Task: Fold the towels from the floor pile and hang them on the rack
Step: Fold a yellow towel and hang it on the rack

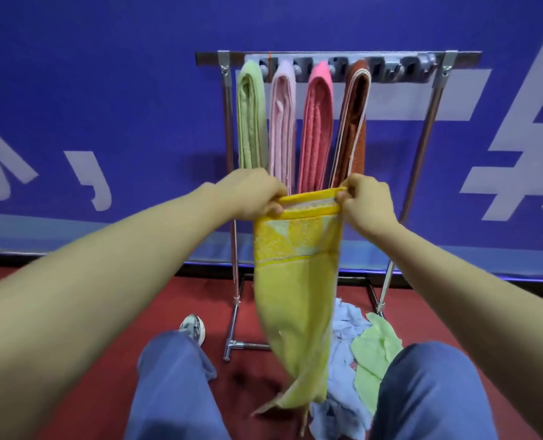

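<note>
text: no whole word can be read | surface: blue banner [105,90] on the wall, upper frame | left edge: white character fragment [16,160], cut off | left of centre: white comma-shaped mark [95,179] | right edge: large white character strokes [517,144], cropped, unreadable

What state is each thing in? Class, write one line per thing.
yellow towel, hanging folded, top edge held by both hands.
left hand, pinching the towel's top left corner.
right hand, pinching the top right corner.
green towel, folded, hung on the rack.
pale pink towel, folded, hung.
pink towel, folded, hung.
brown towel, folded, hung.
rack, upright, holding four towels.
floor pile, crumpled, unfolded.
</note>
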Available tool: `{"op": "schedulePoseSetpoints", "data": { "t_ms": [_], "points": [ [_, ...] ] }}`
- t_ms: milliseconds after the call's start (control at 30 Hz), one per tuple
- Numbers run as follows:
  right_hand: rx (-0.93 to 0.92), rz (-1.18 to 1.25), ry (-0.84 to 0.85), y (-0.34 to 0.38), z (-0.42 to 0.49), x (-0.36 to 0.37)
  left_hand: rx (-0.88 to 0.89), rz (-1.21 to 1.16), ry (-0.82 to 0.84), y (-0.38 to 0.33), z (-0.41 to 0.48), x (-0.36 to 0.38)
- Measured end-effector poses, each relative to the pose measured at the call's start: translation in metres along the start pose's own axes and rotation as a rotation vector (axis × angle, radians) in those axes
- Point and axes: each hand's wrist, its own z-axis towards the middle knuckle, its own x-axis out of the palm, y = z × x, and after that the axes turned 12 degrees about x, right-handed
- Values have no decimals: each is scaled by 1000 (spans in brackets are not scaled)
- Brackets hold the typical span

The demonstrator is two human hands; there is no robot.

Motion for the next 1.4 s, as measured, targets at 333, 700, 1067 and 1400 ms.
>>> {"op": "schedulePoseSetpoints", "data": {
  "t_ms": [333,700,1067,1400],
  "points": [
    [33,86,-4,-18,-7,-3,114,-186,-177,-22,-5,12],
    [16,179,10,-14,-29,2,-70,-423,-39,-26,3,21],
    [-201,279,21,12,-69,35,-321,-1090,4,-39,12,19],
    [-228,305,98,17,-76,40,-335,-1167,-1,-41,9,18]
  ]
}}
